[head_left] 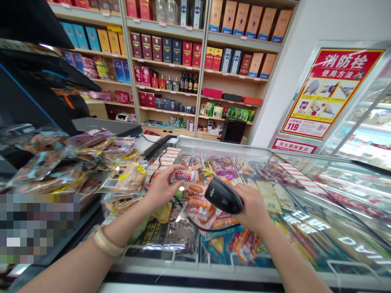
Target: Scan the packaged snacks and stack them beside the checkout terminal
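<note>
My left hand (161, 185) is closed on a small packaged sausage (185, 176) in a clear wrapper with a red and white label, held above the glass freezer top. In my right hand (252, 207) is a black barcode scanner (222, 195), its head pointing left toward that sausage. The scanner's cable (214, 230) loops down below it. Under both hands, several more wrapped sausages (198, 207) in orange-red packets form a loose pile. My fingers on the scanner's handle are partly hidden.
A heap of bagged flat snacks (122, 177) covers the counter on the left, below a dark monitor (33, 24). Ice-cream packets (270, 195) show through the freezer glass. Behind stand shelves of boxed bottles (171, 51) and a red-yellow wall poster (331, 91).
</note>
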`<state>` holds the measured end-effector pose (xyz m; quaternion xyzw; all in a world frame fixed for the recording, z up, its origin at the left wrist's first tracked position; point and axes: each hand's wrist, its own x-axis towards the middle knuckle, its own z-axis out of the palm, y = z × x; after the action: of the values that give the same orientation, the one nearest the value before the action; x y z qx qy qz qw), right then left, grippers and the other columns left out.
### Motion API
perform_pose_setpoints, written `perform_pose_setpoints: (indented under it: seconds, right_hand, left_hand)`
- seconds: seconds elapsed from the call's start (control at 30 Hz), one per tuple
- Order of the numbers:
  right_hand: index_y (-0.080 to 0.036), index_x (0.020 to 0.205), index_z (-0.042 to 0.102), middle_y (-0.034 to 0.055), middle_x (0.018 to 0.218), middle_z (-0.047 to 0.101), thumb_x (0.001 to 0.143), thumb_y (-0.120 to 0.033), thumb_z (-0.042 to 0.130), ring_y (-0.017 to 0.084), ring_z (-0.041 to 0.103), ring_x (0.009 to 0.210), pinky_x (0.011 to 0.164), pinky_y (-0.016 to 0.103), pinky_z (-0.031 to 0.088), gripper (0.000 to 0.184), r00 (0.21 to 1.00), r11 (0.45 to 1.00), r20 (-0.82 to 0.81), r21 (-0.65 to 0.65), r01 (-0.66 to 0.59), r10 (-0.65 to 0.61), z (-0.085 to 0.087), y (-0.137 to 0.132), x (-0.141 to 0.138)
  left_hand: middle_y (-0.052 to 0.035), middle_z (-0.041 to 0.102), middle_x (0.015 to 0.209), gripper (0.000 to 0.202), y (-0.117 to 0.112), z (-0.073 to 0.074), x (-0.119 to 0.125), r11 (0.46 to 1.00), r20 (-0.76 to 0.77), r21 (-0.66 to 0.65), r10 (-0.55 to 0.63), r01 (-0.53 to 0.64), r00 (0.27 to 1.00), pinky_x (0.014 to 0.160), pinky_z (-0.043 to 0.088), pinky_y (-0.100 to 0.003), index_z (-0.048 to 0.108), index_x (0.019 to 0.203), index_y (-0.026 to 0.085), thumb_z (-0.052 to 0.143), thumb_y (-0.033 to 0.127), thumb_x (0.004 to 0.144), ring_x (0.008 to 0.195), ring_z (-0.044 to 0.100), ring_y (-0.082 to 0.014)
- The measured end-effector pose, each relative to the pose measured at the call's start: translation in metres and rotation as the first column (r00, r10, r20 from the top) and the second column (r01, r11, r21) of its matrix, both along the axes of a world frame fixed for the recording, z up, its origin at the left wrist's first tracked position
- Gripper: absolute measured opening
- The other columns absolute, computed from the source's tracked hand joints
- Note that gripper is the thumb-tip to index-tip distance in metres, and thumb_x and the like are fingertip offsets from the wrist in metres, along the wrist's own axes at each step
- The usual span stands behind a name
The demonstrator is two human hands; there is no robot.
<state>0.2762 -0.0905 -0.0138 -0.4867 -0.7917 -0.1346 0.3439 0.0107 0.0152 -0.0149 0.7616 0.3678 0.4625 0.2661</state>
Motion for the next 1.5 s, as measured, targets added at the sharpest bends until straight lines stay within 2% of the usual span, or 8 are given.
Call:
perform_pose_setpoints:
  seconds: [0.57,0.77,0.93,1.07,1.17,1.23,1.37,1.5]
  right_hand:
    - [-0.021,0.09,0.062,0.0023,0.071,0.059,0.073,-0.023,0.057,0.017,0.054,0.065,0.06,0.028,0.035,0.018,1.0,1.0,-0.005,-0.021,0.008,-0.008,0.001,-0.001,0.001]
    - [-0.021,0.085,0.061,0.0023,0.071,0.059,0.072,-0.023,0.058,0.017,0.054,0.066,0.06,0.028,0.036,0.014,1.0,1.0,-0.023,-0.008,0.002,-0.002,0.0,-0.001,0.001]
    - [-0.021,0.091,0.062,0.0019,0.072,0.06,0.074,-0.023,0.057,0.017,0.055,0.066,0.06,0.027,0.036,0.018,0.999,1.0,-0.028,0.017,-0.019,0.02,-0.002,0.0,0.005]
    - [-0.021,0.092,0.063,0.0018,0.073,0.061,0.075,-0.023,0.058,0.017,0.055,0.066,0.061,0.027,0.038,0.018,0.999,1.0,-0.03,0.021,-0.016,0.016,-0.004,0.001,0.006]
    - [-0.021,0.092,0.063,0.002,0.074,0.062,0.075,-0.023,0.059,0.017,0.056,0.067,0.062,0.027,0.039,0.018,0.999,1.0,-0.038,0.022,-0.016,0.017,-0.004,0.001,0.007]
    - [-0.021,0.092,0.063,0.0022,0.074,0.062,0.075,-0.024,0.059,0.017,0.056,0.067,0.062,0.027,0.039,0.018,0.999,1.0,-0.04,0.027,-0.01,0.011,-0.004,0.002,0.007]
    - [-0.021,0.092,0.064,0.0028,0.075,0.063,0.076,-0.026,0.059,0.018,0.056,0.067,0.061,0.027,0.038,0.018,0.999,0.999,-0.035,0.042,0.001,0.0,-0.004,0.002,0.005]
    - [-0.02,0.095,0.064,0.0028,0.074,0.062,0.077,-0.026,0.058,0.017,0.056,0.066,0.06,0.027,0.038,0.02,0.999,0.999,-0.047,0.031,-0.011,0.012,-0.004,0.002,0.003]
  left_hand:
    - [-0.0086,0.065,0.111,0.035,0.002,-0.006,0.0,0.997,0.037,0.02,-0.08,0.079,0.996,0.095,0.048,-0.038,0.06,0.11,0.017,0.061,0.03,0.077,0.102,0.062,-0.0222]
    - [-0.0057,0.063,0.104,0.027,0.001,0.0,-0.004,0.974,-0.127,0.197,0.14,-0.113,0.982,0.096,0.047,-0.037,0.062,0.105,0.02,0.056,0.025,0.079,0.101,0.059,-0.0213]
    - [-0.0088,0.056,0.103,0.021,0.012,-0.004,-0.014,0.899,-0.372,0.322,0.409,-0.297,0.833,0.085,0.051,-0.034,0.065,0.091,0.016,0.051,0.011,0.077,0.091,0.06,-0.0201]
    - [-0.0177,0.059,0.113,0.025,0.012,-0.003,-0.015,0.875,-0.663,0.346,0.483,-0.338,0.573,0.084,0.052,-0.036,0.069,0.09,0.009,0.047,0.004,0.078,0.089,0.062,-0.0226]
    - [-0.0222,0.062,0.116,0.029,0.004,0.001,-0.012,0.851,-0.755,0.424,0.521,-0.309,0.399,0.088,0.05,-0.041,0.072,0.086,0.007,0.045,0.002,0.078,0.101,0.062,-0.0293]
    - [-0.0238,0.06,0.124,0.03,0.0,0.001,-0.01,0.817,-0.736,0.486,0.574,-0.311,0.358,0.095,0.047,-0.045,0.073,0.089,0.007,0.045,0.004,0.08,0.114,0.057,-0.0341]
    - [-0.0218,0.05,0.141,0.045,0.003,-0.011,-0.006,0.8,-0.632,0.526,0.595,-0.29,0.496,0.109,0.036,-0.051,0.063,0.121,0.01,0.046,0.005,0.08,0.132,0.046,-0.0339]
    - [-0.0146,0.055,0.138,0.05,0.01,-0.029,0.005,0.918,-0.609,0.392,0.214,0.055,0.764,0.105,0.044,-0.04,0.053,0.133,0.017,0.043,0.009,0.085,0.126,0.052,-0.0233]
